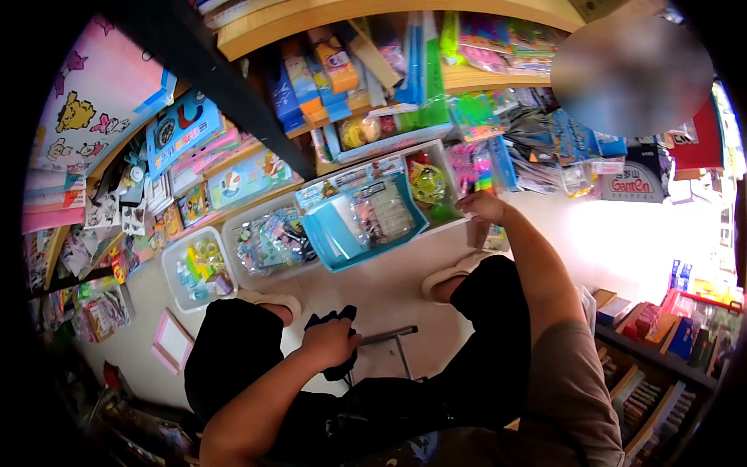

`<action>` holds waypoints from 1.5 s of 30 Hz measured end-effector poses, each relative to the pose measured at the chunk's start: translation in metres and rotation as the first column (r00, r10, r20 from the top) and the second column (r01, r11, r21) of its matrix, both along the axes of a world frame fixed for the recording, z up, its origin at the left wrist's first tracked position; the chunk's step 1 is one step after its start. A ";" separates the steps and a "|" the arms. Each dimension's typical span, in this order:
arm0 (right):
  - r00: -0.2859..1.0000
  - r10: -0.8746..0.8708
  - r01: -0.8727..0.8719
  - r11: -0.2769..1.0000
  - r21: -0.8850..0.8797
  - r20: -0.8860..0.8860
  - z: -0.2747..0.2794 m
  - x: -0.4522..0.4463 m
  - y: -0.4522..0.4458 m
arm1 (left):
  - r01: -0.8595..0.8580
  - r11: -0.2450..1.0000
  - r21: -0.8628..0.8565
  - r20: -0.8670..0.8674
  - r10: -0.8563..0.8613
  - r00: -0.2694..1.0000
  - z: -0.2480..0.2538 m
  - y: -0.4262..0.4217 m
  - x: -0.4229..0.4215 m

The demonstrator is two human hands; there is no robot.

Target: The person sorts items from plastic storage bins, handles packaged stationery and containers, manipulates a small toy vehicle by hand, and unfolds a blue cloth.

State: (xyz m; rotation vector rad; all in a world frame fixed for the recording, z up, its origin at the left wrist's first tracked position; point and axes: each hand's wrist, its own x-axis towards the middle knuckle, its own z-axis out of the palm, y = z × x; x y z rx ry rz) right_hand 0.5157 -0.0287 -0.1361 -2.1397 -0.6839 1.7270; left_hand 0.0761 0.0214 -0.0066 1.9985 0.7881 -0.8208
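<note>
Pale floor (373,300) — right hand (484,208) outstretched, fingers bent at bin (445,227), grip unclear; left hand (328,343) clutches cloth (345,366).

Bins (449,226) on floor (381,300), before shelves (498,79) (tub (189,306) leftmost).

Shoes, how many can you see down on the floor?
2. One shoe is on the left foot, below the teal tray and to its left; the other shoe is on the right foot, below right of the tray. Trouser legs partly cover both.
</note>
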 end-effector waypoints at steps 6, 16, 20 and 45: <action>0.989 -0.123 0.121 0.992 -0.035 -0.081 0.100 0.034 -0.018 | 0.018 0.999 0.043 0.008 -0.018 1.000 0.000 0.001 0.003; 0.916 -0.399 0.397 0.916 0.058 0.037 0.145 0.077 -0.199 | 0.059 0.992 0.108 0.000 -0.060 0.998 -0.005 -0.006 0.001; 0.791 -0.599 0.610 0.788 -0.088 0.123 0.123 0.070 -0.329 | 0.028 0.984 0.177 0.003 -0.029 1.000 -0.008 -0.008 -0.010; 0.392 -0.881 0.916 0.401 -0.021 0.264 0.021 -0.003 -0.456 | 0.045 0.974 0.224 -0.050 -0.035 0.998 -0.003 -0.021 -0.008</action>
